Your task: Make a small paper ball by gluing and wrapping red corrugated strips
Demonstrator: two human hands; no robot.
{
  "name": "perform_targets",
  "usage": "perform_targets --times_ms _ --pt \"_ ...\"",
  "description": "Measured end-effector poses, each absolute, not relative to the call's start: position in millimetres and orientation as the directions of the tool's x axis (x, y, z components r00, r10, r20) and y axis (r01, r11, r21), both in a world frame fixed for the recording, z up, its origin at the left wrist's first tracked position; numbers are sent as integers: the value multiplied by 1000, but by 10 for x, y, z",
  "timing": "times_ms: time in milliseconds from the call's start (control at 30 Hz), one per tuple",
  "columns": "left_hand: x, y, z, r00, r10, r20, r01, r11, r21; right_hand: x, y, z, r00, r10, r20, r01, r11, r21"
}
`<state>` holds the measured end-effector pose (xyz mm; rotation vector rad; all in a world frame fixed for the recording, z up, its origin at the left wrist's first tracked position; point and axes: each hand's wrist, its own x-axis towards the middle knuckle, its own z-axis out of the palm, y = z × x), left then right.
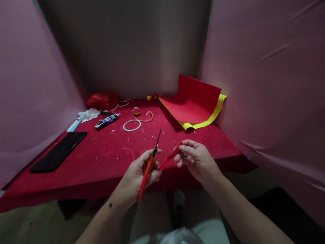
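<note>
My left hand is closed round a pair of scissors with red handles, the dark blades pointing up and away from me. The same hand also pinches the lower end of a narrow red corrugated paper strip. At the strip's upper end, my right hand grips it between thumb and fingers. The strip runs slanted between both hands, above the front edge of the red-covered table. Parts of the left fingers are hidden behind the scissor handles.
Red and yellow corrugated sheets lie curled at the back right. A white ring, a yellow strip, a small coiled roll, a glue tube, tissue, a red plastic bag and a black phone lie leftward.
</note>
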<state>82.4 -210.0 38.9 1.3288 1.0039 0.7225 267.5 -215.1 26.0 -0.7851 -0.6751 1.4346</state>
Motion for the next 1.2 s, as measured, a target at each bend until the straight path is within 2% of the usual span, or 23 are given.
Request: perform_targets --times_ms 200,400,533,700,833,1000,1200 --pt "741 -2057 358 452 874 -179 78 161 984 2681 -2129 264 109 990 -94 -631 -5 -776" --pt "521 -1985 419 351 903 -248 194 189 963 2851 -2068 353 259 959 -113 -619 75 -782" --pt "288 -1926 383 335 920 -204 221 133 966 2982 -2011 347 363 923 -129 -610 131 -781" --pt "68 -1887 359 244 947 -209 215 157 964 3069 -1987 313 445 885 -141 -606 181 -775" --pt "-45 -1862 349 196 967 -160 184 124 975 3146 -1995 316 498 848 -182 -617 199 -762" --pt "-163 -1863 299 228 967 -115 131 87 988 3251 -1999 292 546 815 -196 -611 227 -759" --pt "-180 -1880 324 177 982 -70 121 48 991 3333 -2020 262 566 807 -170 -606 267 -749"
